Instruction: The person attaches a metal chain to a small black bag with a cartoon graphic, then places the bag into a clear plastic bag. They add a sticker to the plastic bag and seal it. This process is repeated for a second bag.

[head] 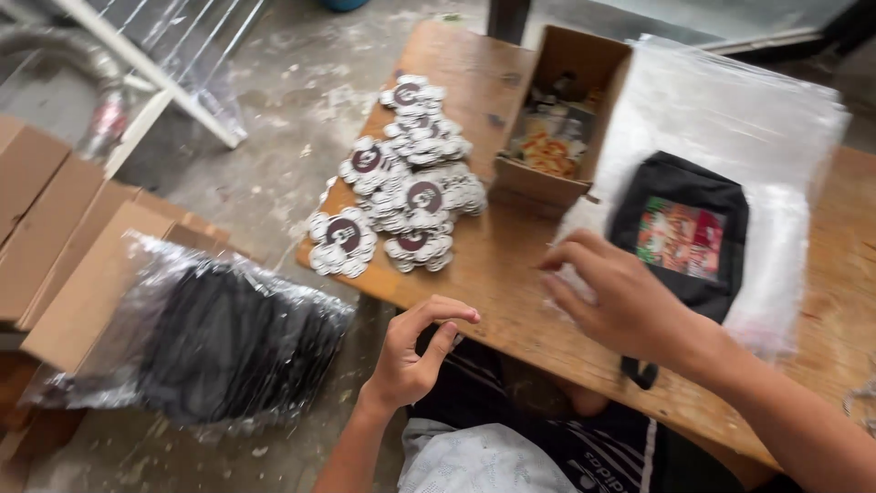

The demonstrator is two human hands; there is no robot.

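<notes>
My right hand [620, 297] lay with fingers loosely spread on the near edge of a clear plastic sleeve [776, 265], touching the film and pinching nothing, just beside a small black pouch [680, 233] with a coloured picture patch that lay on a stack of such sleeves [730, 110]. My left hand [415, 351] hovered off the table's near edge at about seven o'clock from the right, thumb and forefinger curled toward each other but apart, empty. Between the hands ran a bare strip of wooden table [493, 274], the only open room on the top. At ten o'clock from my right hand lay a heap of flower-shaped badges [406, 178], white-petalled with dark centres; I counted about seven clusters, the single pieces too overlapped to number. At twelve o'clock stood one open cardboard box [570, 100], its contents blurred. Off the table at nine o'clock sat one plastic bag of black pouches [219, 342] on flat cartons [55, 237], cut off by the frame.
</notes>
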